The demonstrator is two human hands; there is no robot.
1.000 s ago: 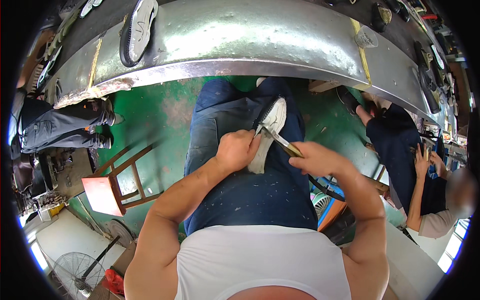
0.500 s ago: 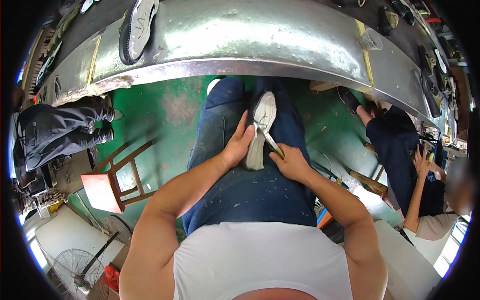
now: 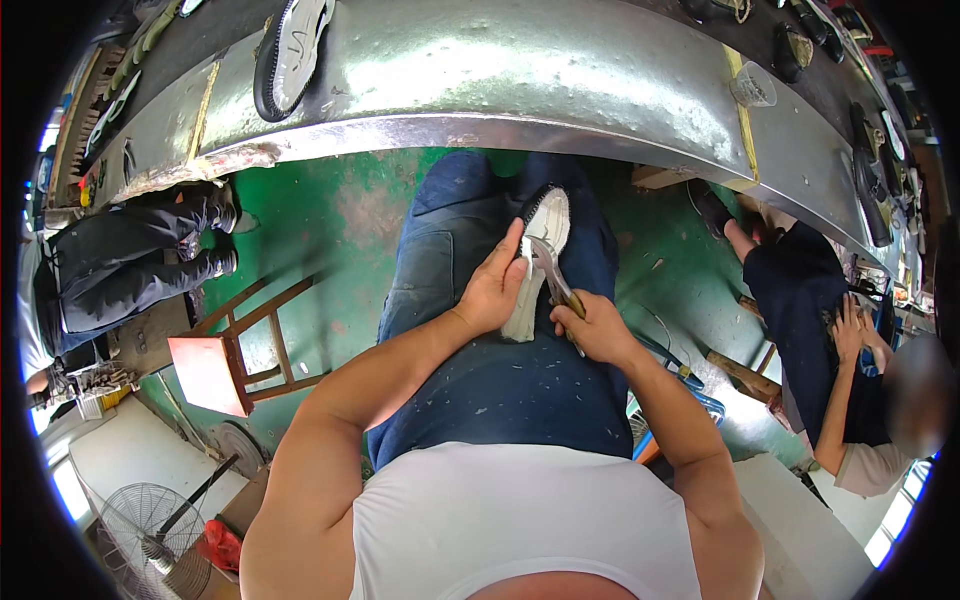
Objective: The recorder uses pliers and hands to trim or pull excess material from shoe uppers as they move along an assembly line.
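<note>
Head view: white shoe (image 3: 533, 270) in left hand (image 3: 492, 290) fingers, right hand (image 3: 598, 328) apparently around pliers (image 3: 552, 275).

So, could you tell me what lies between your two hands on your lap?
In the head view, the white shoe lies between left hand and right hand, with the pliers against it.

White shoe (image 3: 528, 290), blue jeans (image 3: 500, 370), green floor (image 3: 330, 215), silver bench (image 3: 480, 80).

Left hand (image 3: 492, 290) steadies white shoe (image 3: 535, 262); right hand (image 3: 597, 328) grips pliers (image 3: 549, 266).
</note>
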